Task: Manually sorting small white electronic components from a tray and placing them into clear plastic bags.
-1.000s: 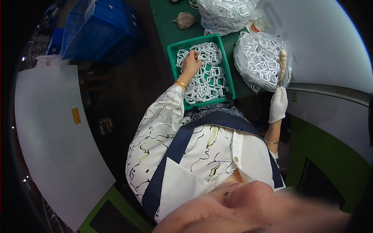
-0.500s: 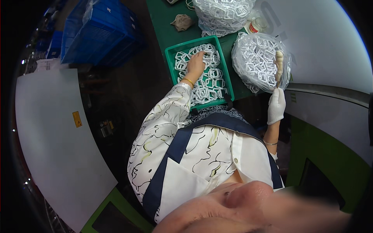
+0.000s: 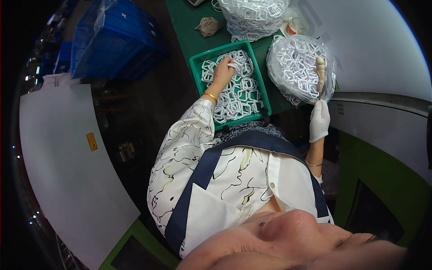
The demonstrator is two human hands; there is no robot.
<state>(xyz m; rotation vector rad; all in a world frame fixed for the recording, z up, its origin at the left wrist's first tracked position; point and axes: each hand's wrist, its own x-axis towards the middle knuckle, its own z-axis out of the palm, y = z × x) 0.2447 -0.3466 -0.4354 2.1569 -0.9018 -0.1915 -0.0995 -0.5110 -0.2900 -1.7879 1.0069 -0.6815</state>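
My bare left hand (image 3: pixel 222 72) is over the green tray (image 3: pixel 266 96), its fingers closed on a small white plastic frame (image 3: pixel 232 66). Many more of these angular, open frames lie loose in the tray below it. On the right, my white-gloved right hand (image 3: pixel 319 121) pinches the thin metal end of a tool with a turned pale handle (image 3: pixel 320 67). That handle points away from me, above a clear plastic bag (image 3: pixel 330 81) full of white frames. The tool's tip is hidden in my glove.
A second bag of white frames (image 3: pixel 254 18) stands farther back on the green table (image 3: pixel 184 27). Beside it are a glass jar (image 3: pixel 296 27) and a crumpled beige cloth (image 3: pixel 208 27). Blue crates (image 3: pixel 121 40) stand at the left. White machine panels (image 3: pixel 67 162) flank me.
My left hand has drawn slightly back and left, and a white frame now shows at its fingertips. My right hand keeps its hold on the tool, nearly unmoved.
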